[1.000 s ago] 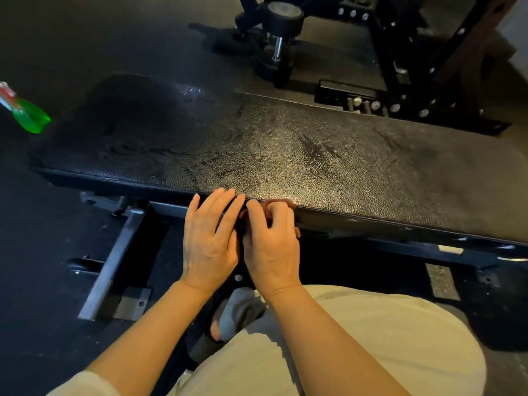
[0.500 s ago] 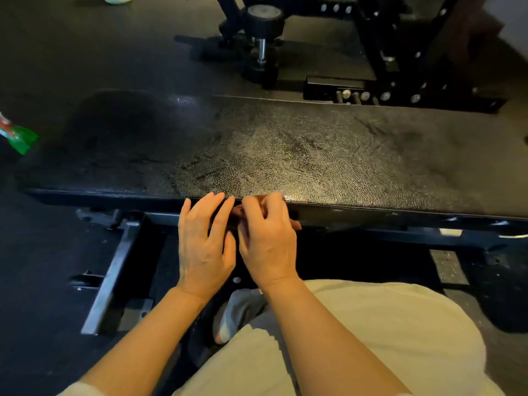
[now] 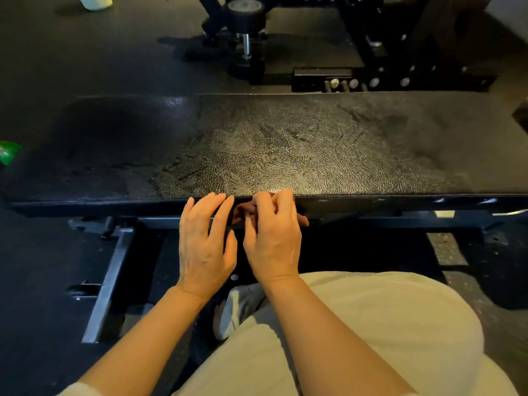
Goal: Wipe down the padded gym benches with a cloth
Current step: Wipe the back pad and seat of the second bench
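A long black padded bench (image 3: 285, 144) lies across the view, its top streaked with damp wipe marks. At its near side edge, my right hand (image 3: 273, 235) presses a small dark reddish-brown cloth (image 3: 243, 210) against the pad, fingers curled over it. Most of the cloth is hidden under that hand. My left hand (image 3: 205, 238) lies just left of it, fingers straight and touching the bench's side edge.
A green spray bottle (image 3: 8, 151) pokes in at the far left. The bench's steel frame (image 3: 111, 278) runs along the floor below. Behind the bench stand a black rack base (image 3: 371, 75) and a roller post (image 3: 245, 32). My knee in beige trousers (image 3: 371, 324) fills the lower right.
Both hands have stayed together on the bench's near edge, shifting only slightly. The view has tilted so the bench looks level and the spray bottle has slid toward the left border.
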### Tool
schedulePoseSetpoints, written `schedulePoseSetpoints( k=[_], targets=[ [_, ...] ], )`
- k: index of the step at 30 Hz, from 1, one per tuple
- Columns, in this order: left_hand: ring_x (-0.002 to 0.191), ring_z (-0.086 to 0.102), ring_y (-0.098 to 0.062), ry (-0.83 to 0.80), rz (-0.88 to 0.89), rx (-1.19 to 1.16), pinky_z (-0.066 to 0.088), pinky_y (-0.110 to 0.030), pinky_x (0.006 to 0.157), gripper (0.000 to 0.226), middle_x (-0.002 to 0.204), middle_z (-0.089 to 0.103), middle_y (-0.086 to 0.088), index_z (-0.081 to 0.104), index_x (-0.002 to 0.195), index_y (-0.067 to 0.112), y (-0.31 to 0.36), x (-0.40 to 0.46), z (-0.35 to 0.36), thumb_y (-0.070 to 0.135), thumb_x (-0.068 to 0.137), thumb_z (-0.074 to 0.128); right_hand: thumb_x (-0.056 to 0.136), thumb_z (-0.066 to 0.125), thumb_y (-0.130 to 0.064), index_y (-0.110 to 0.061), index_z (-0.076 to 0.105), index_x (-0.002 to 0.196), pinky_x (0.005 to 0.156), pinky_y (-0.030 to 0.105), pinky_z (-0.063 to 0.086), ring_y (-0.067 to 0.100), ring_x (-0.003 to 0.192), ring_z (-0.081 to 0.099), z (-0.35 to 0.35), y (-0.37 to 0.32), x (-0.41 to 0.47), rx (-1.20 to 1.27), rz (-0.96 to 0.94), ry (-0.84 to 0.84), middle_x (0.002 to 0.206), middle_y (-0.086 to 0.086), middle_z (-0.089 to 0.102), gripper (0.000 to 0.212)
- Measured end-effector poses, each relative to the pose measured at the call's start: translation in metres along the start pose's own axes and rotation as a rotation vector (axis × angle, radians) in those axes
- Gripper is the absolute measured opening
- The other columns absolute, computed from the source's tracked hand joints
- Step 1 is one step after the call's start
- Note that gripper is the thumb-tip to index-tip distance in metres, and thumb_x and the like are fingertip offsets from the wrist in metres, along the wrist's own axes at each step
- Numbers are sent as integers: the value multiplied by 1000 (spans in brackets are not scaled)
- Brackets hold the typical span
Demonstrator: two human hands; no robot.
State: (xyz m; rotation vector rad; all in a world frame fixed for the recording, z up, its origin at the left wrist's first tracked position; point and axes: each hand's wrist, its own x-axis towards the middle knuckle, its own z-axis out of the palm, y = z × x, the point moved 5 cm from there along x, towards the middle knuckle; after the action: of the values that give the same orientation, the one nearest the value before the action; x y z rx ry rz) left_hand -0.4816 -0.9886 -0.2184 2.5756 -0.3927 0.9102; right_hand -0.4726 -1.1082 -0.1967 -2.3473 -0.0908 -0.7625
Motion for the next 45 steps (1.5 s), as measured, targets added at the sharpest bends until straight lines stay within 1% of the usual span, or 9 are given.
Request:
schedulePoseSetpoints(
  k=[4,10,13,16,22,27,33,39,45],
  targets=[
    [129,41,-30,-33,92,-67,21,-49,118,58,134,44,-13,48,133,1,21,7,10,0,77,62,71,70,-4,-13,54,91,73,43,52,33,82,58,-23,32,-4,94,326,180,97,9,48,27],
    [130,40,-30,-96,236,-148,21,-48,118,60,136,42,-12,43,136,3,36,23,19,8,79,63,76,66,-6,-14,53,89,75,41,46,31,81,55,-21,25,0,50,158,129,95,8,47,20],
    [131,38,-30,-137,307,-135,20,-47,119,61,136,41,-12,41,137,3,39,30,23,11,79,58,78,62,-5,-16,54,93,76,38,51,25,82,59,-44,57,0,177,408,301,99,-5,39,20],
    [130,39,-31,-133,329,-111,19,-46,119,61,136,42,-13,43,137,1,47,32,28,6,78,60,81,67,0,-5,56,97,77,22,47,24,86,60,-67,88,-5,177,638,507,105,6,44,21],
    [125,44,-31,-101,291,-119,22,-43,117,59,133,45,-12,52,132,-1,52,34,33,7,75,67,86,59,-15,-12,56,96,80,31,45,24,87,54,-38,41,1,141,263,217,99,8,47,12],
    [123,45,-29,-119,275,-118,25,-45,116,59,131,47,-10,55,131,-2,54,36,34,2,73,64,84,64,-1,-1,57,96,77,6,33,17,86,48,-72,93,0,140,612,532,100,15,47,14],
    [122,48,-28,-126,229,-167,25,-44,116,57,131,49,-9,56,131,-1,55,32,33,-4,75,60,84,58,-14,-10,54,97,79,31,44,21,87,53,-41,58,1,170,306,188,100,6,45,14],
    [121,49,-30,-124,216,-184,27,-44,115,52,130,52,-12,56,131,-2,55,33,32,-1,79,50,88,57,-13,-9,52,96,72,41,51,21,85,52,-57,78,2,135,510,390,100,0,40,10],
    [119,49,-31,-118,207,-194,29,-41,114,52,129,54,-14,57,129,-4,57,32,31,-7,77,55,87,48,-21,-12,50,97,75,37,45,27,84,53,-39,60,1,82,288,126,100,7,44,14]
  ],
)
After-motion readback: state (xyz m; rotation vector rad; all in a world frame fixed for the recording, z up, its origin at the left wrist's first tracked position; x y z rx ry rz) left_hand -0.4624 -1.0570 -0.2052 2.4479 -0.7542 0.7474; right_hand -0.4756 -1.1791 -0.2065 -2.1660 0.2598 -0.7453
